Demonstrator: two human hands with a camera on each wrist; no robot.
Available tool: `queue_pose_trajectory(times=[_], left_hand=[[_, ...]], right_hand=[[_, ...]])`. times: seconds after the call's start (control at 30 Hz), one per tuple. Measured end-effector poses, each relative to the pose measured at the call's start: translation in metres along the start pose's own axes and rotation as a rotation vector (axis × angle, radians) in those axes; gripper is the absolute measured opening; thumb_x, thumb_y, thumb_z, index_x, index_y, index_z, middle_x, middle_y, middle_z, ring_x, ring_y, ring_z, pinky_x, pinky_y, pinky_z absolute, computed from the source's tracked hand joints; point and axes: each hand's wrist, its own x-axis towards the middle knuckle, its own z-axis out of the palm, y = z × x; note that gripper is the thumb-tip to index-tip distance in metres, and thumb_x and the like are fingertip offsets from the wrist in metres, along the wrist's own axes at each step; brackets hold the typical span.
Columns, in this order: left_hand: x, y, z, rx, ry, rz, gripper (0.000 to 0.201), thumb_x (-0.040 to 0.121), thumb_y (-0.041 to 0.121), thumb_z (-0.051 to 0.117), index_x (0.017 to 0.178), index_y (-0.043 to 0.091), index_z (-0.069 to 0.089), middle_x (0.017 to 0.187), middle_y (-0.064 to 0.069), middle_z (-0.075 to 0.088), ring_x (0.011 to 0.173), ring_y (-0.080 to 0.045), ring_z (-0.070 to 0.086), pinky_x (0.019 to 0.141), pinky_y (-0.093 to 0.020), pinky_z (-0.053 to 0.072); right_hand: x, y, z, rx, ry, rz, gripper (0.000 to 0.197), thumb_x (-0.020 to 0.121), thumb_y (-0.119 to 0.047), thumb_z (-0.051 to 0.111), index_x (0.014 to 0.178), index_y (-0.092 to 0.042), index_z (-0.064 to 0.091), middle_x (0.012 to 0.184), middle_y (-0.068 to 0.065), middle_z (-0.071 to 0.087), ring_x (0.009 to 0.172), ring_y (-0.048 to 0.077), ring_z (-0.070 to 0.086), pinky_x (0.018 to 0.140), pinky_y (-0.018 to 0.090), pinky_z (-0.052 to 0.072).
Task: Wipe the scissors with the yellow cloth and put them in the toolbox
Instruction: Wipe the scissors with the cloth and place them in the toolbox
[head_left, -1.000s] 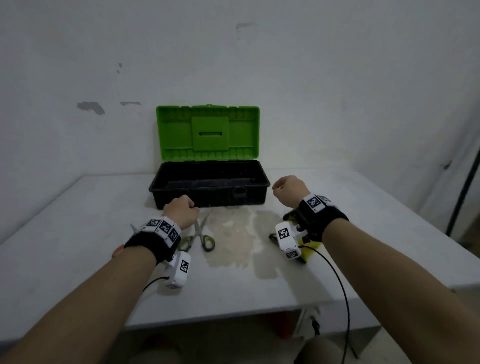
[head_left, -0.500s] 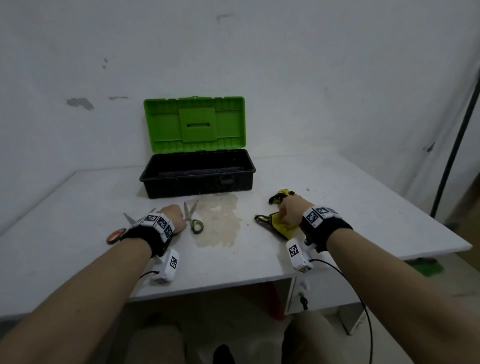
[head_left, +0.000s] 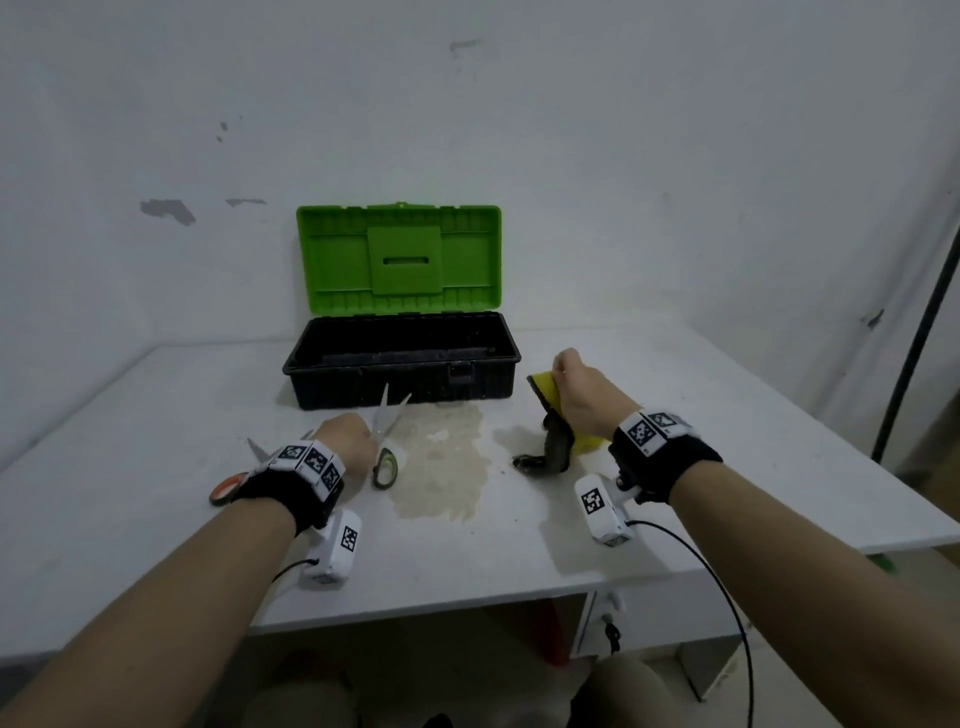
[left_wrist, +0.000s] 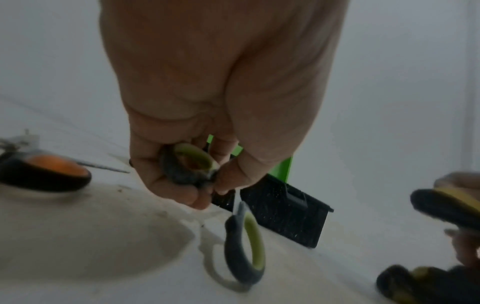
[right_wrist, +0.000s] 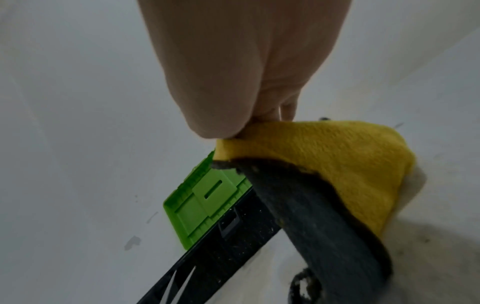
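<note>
Just in front of the left hand, the scissors with the green and grey handles are pointing their blades, spread in a V, toward the black toolbox. The left hand is curling its fingers and thumb round one handle loop, which the left wrist view is showing pretty clearly, while the other loop is hanging down by the white table. I think that lower loop is touching the table, but the wrist view is blurry, so I can't say for sure.

Off to the right of that, the right hand is pinching the yellow cloth by its top edge and holding it up, with the dark-edged bottom of the cloth trailing down to the table below the hand. The fingers are bunching tight on the fabric.

Beyond both hands, the toolbox is sitting open near the wall, its green lid standing up at the back. Between the two hands, a brownish stain is spreading over the table. Behind the left wrist, a second pair of scissors with an orange handle is lying flat, mostly hidden by the wristband in the head view.
</note>
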Motion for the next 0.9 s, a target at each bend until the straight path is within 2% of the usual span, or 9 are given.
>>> queue_pose_trajectory(times=[0.1,0.2,0.3,0.37,0.43,0.47,0.57,0.7,0.9], left_hand=[[-0.008,0.009,0.002,-0.371,-0.021,0.089,0.017,0.096,0.019,0.056,0.080,0.016,0.062,0.078,-0.006,0.063,0.070,-0.023,0.058,0.068,-0.030,0.049],[-0.019,0.018,0.011,-0.676,-0.062,0.130,0.023,0.098,0.015,0.055,0.075,0.015,0.059,0.066,-0.004,0.057,0.058,-0.017,0.049,0.052,-0.026,0.040],[-0.026,0.026,0.020,-0.806,-0.071,0.155,0.021,0.097,0.014,0.057,0.077,0.015,0.061,0.061,0.001,0.054,0.055,-0.014,0.048,0.049,-0.025,0.039],[-0.029,0.032,0.024,-0.835,-0.063,0.196,0.021,0.098,0.016,0.058,0.077,0.014,0.061,0.060,0.002,0.054,0.055,-0.014,0.049,0.050,-0.024,0.040],[-0.028,0.036,0.027,-0.838,-0.069,0.256,0.023,0.099,0.020,0.060,0.076,0.016,0.060,0.057,0.004,0.055,0.056,-0.014,0.052,0.052,-0.026,0.043],[-0.028,0.038,0.028,-0.836,-0.082,0.279,0.023,0.099,0.022,0.060,0.077,0.016,0.060,0.056,0.004,0.056,0.056,-0.014,0.053,0.053,-0.027,0.044],[-0.029,0.047,0.031,-0.870,-0.124,0.317,0.020,0.099,0.029,0.061,0.084,0.015,0.060,0.056,0.005,0.056,0.053,-0.013,0.052,0.051,-0.027,0.043],[-0.037,0.062,0.030,-0.889,-0.116,0.347,0.013,0.096,0.027,0.065,0.088,0.017,0.062,0.058,0.011,0.054,0.047,-0.008,0.046,0.046,-0.023,0.036],[-0.040,0.070,0.027,-0.773,-0.003,0.449,0.008,0.093,0.023,0.068,0.085,0.023,0.065,0.066,0.015,0.060,0.058,-0.004,0.052,0.056,-0.022,0.040]], right_hand=[[0.003,-0.015,0.004,0.192,0.069,-0.050,0.018,0.104,-0.025,0.031,0.104,-0.009,0.039,0.073,0.000,0.047,0.063,0.018,0.044,0.056,0.031,0.030],[0.004,-0.019,0.016,0.449,-0.052,0.035,0.018,0.100,-0.029,0.044,0.115,-0.018,0.048,0.095,-0.002,0.055,0.089,0.020,0.053,0.067,0.026,0.040],[0.000,-0.015,0.030,0.532,-0.185,0.060,0.026,0.097,-0.036,0.053,0.122,-0.032,0.050,0.110,0.001,0.060,0.102,0.023,0.059,0.079,0.037,0.055],[-0.002,-0.014,0.031,0.530,-0.182,-0.017,0.027,0.097,-0.024,0.055,0.123,-0.029,0.049,0.110,-0.001,0.062,0.102,0.018,0.060,0.091,0.031,0.051],[-0.004,-0.018,0.028,0.631,-0.181,-0.101,0.025,0.097,-0.010,0.055,0.119,-0.020,0.052,0.103,0.000,0.065,0.096,0.016,0.063,0.084,0.021,0.051],[-0.004,-0.021,0.025,0.654,-0.179,-0.144,0.021,0.096,-0.008,0.056,0.115,-0.018,0.056,0.100,0.002,0.068,0.093,0.016,0.065,0.083,0.022,0.052],[-0.002,-0.030,0.023,0.519,-0.115,-0.256,0.014,0.094,-0.014,0.061,0.102,-0.022,0.070,0.096,-0.004,0.073,0.091,0.013,0.068,0.084,0.025,0.054],[-0.005,-0.041,0.033,0.349,-0.011,-0.351,0.014,0.091,-0.020,0.065,0.101,-0.028,0.071,0.094,-0.015,0.070,0.086,0.002,0.064,0.078,0.018,0.051],[-0.013,-0.043,0.049,0.259,0.089,-0.500,0.016,0.087,-0.020,0.071,0.103,-0.022,0.074,0.091,-0.009,0.068,0.080,0.003,0.060,0.073,0.016,0.048]])
